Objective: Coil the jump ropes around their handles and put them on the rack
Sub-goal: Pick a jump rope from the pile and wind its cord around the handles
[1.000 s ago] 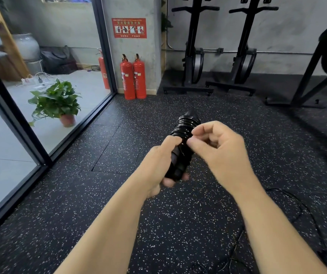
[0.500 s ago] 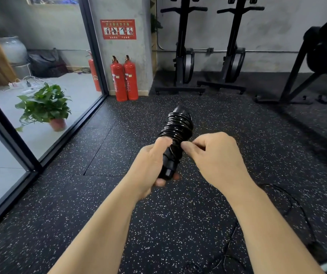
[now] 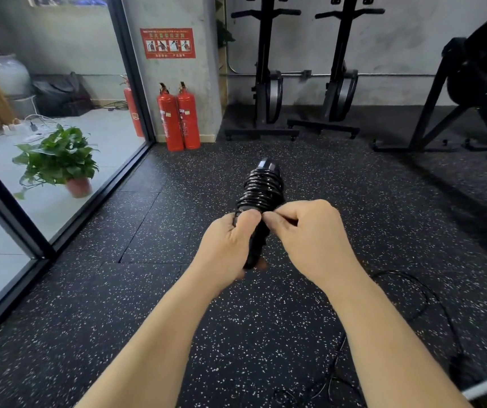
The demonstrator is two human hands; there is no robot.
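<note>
A black rubber floor (image 3: 118, 290) flecked with white fills the room, met on the left by a glass wall in a dark frame (image 3: 131, 69). Behind the glass a potted plant (image 3: 56, 160) stands on a pale floor. Two red fire extinguishers (image 3: 179, 116) stand upright side by side against a grey pillar, under a red sign (image 3: 167, 43). Two black exercise machines (image 3: 265, 83) stand against the far wall. In the middle of the view the person holds up a pair of black handles (image 3: 265, 165), pointing away and slightly to the right, well above the floor. The jump rope (image 3: 261, 192) is wound round their upper half in tight, glossy turns. The left hand (image 3: 230, 245) grips the lower part of the handles, fingers curled underneath and the thumb pressed on the lowest turn of the coil. The right hand (image 3: 310, 237) is just beside it, thumb tip almost touching the left thumb. Its fingers are curled in, and thumb and forefinger seem to pinch a strand of the rope at the coil's lower edge, though the strand itself is hard to make out there. A thin loose cord (image 3: 395, 271) lies in loops on the floor to the lower right, below the right forearm.
</note>
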